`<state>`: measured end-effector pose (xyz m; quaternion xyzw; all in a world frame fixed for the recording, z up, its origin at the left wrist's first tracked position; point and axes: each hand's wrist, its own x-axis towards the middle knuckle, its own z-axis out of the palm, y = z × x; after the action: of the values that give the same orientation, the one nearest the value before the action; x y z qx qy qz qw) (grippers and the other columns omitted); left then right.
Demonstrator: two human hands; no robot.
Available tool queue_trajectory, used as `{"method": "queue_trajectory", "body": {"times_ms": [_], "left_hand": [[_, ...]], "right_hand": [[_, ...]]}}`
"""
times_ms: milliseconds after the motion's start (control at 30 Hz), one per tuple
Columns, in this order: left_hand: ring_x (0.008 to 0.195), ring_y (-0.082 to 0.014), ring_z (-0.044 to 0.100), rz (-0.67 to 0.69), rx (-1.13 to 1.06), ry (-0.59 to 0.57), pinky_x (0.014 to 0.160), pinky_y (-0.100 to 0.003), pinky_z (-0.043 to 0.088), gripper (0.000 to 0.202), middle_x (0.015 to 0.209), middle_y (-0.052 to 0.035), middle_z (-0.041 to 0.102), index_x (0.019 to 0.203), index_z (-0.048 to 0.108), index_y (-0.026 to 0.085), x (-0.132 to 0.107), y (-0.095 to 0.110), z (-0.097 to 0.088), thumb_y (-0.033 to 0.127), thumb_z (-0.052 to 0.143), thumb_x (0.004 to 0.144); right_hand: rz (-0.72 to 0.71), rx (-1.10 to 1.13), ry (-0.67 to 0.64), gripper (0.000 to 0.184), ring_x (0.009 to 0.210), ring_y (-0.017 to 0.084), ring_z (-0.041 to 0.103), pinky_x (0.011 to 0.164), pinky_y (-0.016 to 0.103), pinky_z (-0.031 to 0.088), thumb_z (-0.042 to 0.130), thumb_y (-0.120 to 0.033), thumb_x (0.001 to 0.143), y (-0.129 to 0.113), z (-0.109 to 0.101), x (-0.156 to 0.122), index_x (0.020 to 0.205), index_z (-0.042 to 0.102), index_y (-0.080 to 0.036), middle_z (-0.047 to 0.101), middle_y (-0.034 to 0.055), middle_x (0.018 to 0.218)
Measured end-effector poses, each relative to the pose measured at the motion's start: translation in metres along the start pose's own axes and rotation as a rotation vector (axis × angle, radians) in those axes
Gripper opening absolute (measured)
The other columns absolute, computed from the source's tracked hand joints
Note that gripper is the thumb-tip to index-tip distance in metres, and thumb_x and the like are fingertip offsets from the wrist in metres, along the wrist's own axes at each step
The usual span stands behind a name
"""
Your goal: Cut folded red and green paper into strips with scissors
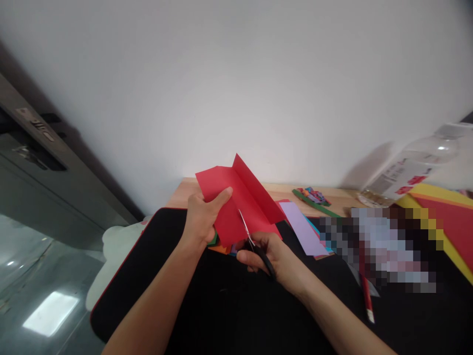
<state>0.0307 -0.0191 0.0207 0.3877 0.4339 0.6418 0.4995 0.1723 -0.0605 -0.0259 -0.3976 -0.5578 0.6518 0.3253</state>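
My left hand [202, 217] pinches a folded sheet of red paper [240, 197] by its left edge, thumb on the front, and holds it up above the black mat [221, 305]. My right hand [271, 259] grips black-handled scissors [254, 246] from below. Their blades point up into the lower edge of the red paper, partly into the sheet. More coloured paper scraps lie on the mat under my hands.
A lilac paper strip [303, 227] and other coloured sheets lie right of the hands. Red and yellow sheets [449, 217] sit at the far right, a clear plastic bottle [414, 170] behind them. A red pen [366, 296] lies on the mat. Wall behind the wooden desk [185, 190].
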Motion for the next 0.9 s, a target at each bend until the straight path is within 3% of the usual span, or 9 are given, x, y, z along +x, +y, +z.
{"method": "queue_trajectory", "body": {"times_ms": [467,633,900], "left_hand": [[0.057,-0.0157,0.061,-0.038,-0.012,0.0,0.056,-0.028,0.051,0.021,0.065,-0.004,0.067,0.062,0.064,0.014,-0.0008,-0.0004,0.0019,0.026,0.078,0.056],[0.055,-0.0163,0.061,-0.103,0.036,0.017,0.053,-0.027,0.05,0.023,0.063,-0.0052,0.067,0.064,0.065,0.012,-0.0014,-0.0055,0.0029,0.029,0.079,0.055],[0.055,-0.0161,0.061,-0.103,0.034,0.03,0.054,-0.028,0.05,0.024,0.064,-0.0057,0.067,0.065,0.066,0.012,-0.0017,-0.0062,0.0046,0.029,0.079,0.055]], "right_hand": [[-0.017,0.049,-0.029,0.045,0.05,0.008,0.04,0.046,0.021,0.029,0.077,-0.052,0.057,-0.0037,0.0005,-0.0013,0.073,0.06,-0.014,0.048,-0.0038,0.057],[-0.103,0.184,-0.043,0.05,0.064,0.012,0.047,0.057,0.023,0.036,0.079,-0.047,0.058,-0.0009,0.0026,0.0,0.093,0.06,-0.017,0.057,0.0001,0.077],[-0.143,0.174,-0.036,0.05,0.065,0.014,0.052,0.059,0.025,0.04,0.079,-0.049,0.057,-0.0025,0.0034,0.0013,0.09,0.061,-0.017,0.059,0.0009,0.076]]}}
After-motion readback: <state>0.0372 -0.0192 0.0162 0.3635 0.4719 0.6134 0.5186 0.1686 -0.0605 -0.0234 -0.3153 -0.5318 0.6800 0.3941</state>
